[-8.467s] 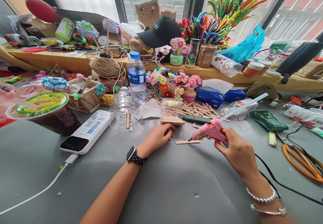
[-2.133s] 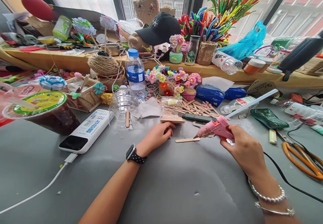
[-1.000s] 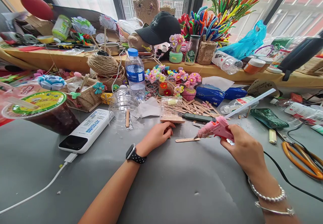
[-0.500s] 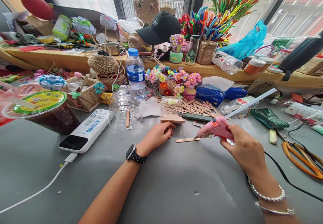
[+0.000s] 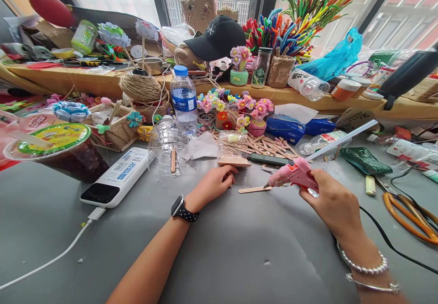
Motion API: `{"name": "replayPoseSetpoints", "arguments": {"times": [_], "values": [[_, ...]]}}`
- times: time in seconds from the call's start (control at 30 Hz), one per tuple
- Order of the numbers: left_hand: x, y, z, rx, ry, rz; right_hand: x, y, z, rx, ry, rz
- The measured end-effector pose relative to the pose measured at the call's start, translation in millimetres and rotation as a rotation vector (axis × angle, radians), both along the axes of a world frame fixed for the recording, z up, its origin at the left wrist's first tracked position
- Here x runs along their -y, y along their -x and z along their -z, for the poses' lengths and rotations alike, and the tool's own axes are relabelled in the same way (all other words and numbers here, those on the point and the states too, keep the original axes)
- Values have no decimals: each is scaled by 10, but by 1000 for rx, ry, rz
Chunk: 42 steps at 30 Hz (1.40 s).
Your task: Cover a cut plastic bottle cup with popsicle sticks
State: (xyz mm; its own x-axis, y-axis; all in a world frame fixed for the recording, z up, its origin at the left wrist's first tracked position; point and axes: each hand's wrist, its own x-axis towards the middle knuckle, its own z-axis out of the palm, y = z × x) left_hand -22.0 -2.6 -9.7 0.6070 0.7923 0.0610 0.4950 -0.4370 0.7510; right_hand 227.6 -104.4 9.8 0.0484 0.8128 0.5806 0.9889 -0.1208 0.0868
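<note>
My right hand point(image 5: 333, 199) is wrapped around the handle of a pink hot glue gun point(image 5: 290, 176). A long translucent glue stick point(image 5: 342, 139) pokes out of its back end. The nozzle tip meets the right end of a popsicle stick point(image 5: 252, 190) lying flat on the grey table point(image 5: 239, 254). Resting to the left of that stick, my left hand point(image 5: 216, 183) holds nothing, its fingers loosely bent and open. Just beyond its fingertips lies a small stack of popsicle sticks point(image 5: 232, 161). A dark green utility knife point(image 5: 270, 159) is to the right of the stack.
Loose popsicle sticks point(image 5: 263, 146) are piled behind the knife. On the left stand a cut clear plastic bottle point(image 5: 164, 144), a white power bank point(image 5: 118, 176) and a drink cup point(image 5: 71, 158). Orange-handled scissors point(image 5: 407, 217) and a black cord point(image 5: 386, 238) lie at right.
</note>
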Motion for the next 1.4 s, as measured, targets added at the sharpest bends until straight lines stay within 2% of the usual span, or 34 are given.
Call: {"name": "replayPoseSetpoints", "arguments": {"times": [0.47, 1.4], "values": [[12, -7, -46, -25, 3, -1, 6, -11, 15, -26, 9, 13], [11, -4, -39, -2, 3, -2, 0, 12, 10, -72, -5, 28]]}}
